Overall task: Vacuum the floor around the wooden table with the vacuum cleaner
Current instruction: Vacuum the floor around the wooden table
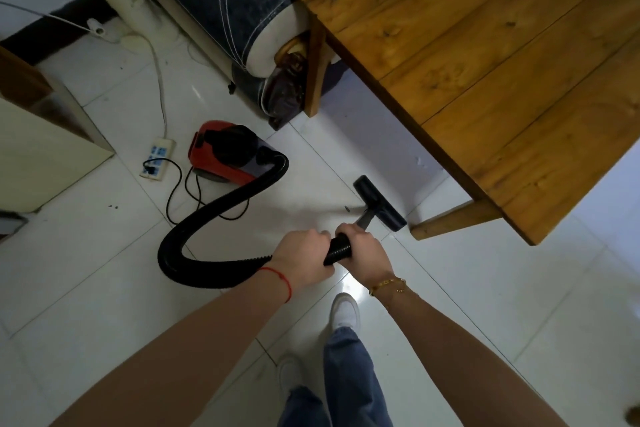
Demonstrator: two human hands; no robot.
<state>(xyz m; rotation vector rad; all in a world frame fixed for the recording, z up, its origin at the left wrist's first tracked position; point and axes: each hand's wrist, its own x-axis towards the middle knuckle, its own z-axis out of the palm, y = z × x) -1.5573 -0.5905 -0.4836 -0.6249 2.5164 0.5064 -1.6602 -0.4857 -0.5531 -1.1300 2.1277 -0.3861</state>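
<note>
A red and black vacuum cleaner (227,154) sits on the white tiled floor (485,288), left of the wooden table (485,55). Its black ribbed hose (194,229) loops from the body toward me. My left hand (304,262) and my right hand (363,253) both grip the hose end, the right one further forward. The black floor nozzle (379,202) rests on the tiles beside the table's near leg (453,220).
A white power strip (157,161) with the vacuum's black cord lies left of the vacuum. A dark padded seat (221,3) stands behind the table's far leg (317,66). A pale cabinet (38,146) is at the left. My white shoes (344,312) stand below the hands.
</note>
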